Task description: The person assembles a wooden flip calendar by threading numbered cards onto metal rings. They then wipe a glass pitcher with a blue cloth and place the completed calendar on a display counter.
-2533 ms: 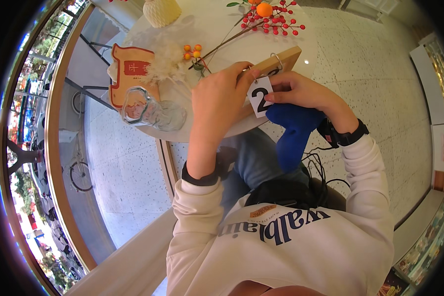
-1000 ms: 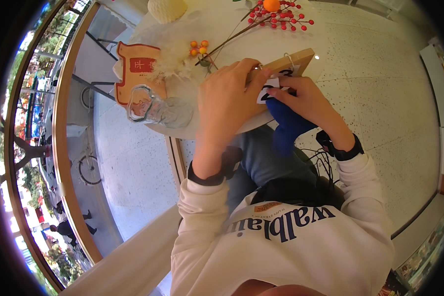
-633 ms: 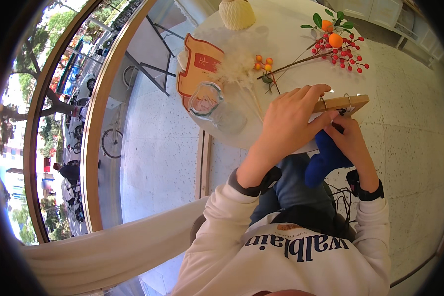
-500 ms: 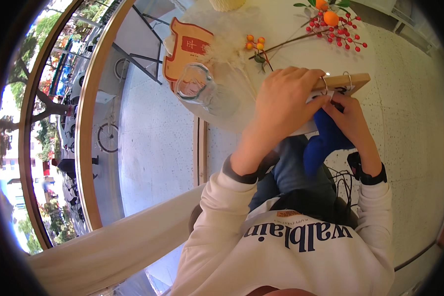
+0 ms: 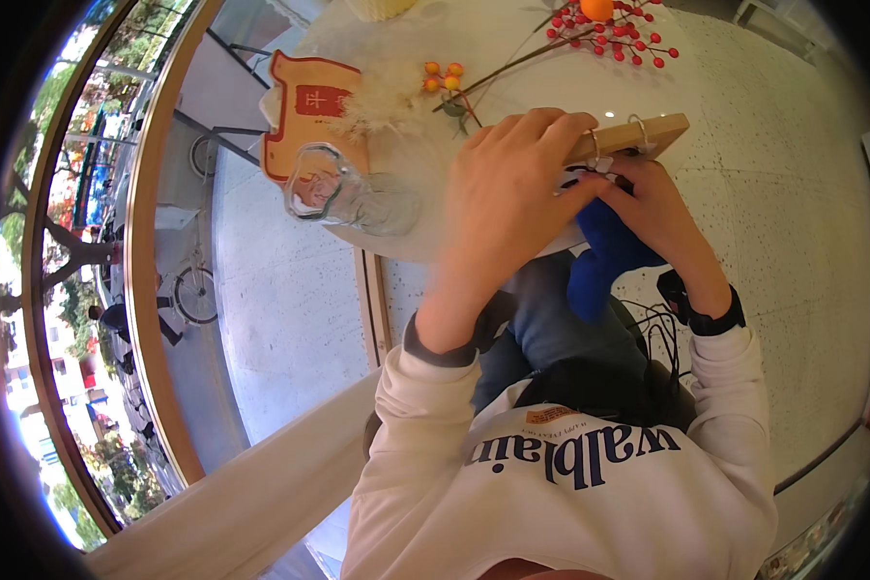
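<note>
My left hand (image 5: pixel 522 188) is closed over the left end of a light wooden board (image 5: pixel 665 132) with metal rings (image 5: pixel 638 128) through it. My right hand (image 5: pixel 665 215) is closed just below the board, its thumb meeting my left thumb near one ring. From between the hands hangs a blue, sock-shaped piece of fabric (image 5: pixel 594 280), its upper end tucked at my right fingers. A small whitish piece (image 5: pixel 601 164) shows by the thumbs. My fingers partly hide how the fabric meets the board.
On the round white table (image 5: pixel 512 92) a clear glass vase (image 5: pixel 362 198) lies tipped over by an orange-and-red card (image 5: pixel 309 97). Dried plumes (image 5: pixel 382 101), an orange-berry sprig (image 5: pixel 443 77) and a red-berry branch (image 5: pixel 619 34) lie beyond. Black cables (image 5: pixel 652 324) hang near my legs.
The view has shifted, so table, hands and board all sit further left and a little higher. Both hands keep their hold near the rings, with only slight finger movement.
</note>
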The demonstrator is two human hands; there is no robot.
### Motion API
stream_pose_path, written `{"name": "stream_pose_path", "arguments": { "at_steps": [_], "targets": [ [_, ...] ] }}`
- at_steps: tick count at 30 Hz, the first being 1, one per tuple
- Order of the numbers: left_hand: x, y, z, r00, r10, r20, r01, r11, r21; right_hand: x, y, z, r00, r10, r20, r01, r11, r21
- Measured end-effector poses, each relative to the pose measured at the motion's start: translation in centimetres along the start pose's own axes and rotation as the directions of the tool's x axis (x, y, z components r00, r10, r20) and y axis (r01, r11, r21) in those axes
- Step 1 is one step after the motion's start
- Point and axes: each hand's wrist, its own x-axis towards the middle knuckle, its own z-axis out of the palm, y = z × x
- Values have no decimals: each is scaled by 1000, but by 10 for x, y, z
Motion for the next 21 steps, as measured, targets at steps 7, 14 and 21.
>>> {"name": "stream_pose_path", "arguments": {
  "at_steps": [7, 14, 21],
  "targets": [
    [0, 7, 3, 988, -128, 83, 122, 990, 75, -3, -17, 1, 998, -36, -55, 33, 998, -56],
    [1, 6, 4, 986, -149, 78, 140, 984, 105, -1, -16, -3, 1000, -15, -17, 15, 1000, 4],
    [1, 3, 3, 984, -119, 133, 109, 990, 85, -14, -18, -11, 993, -64, -101, 57, 996, -71]
  ]
}}
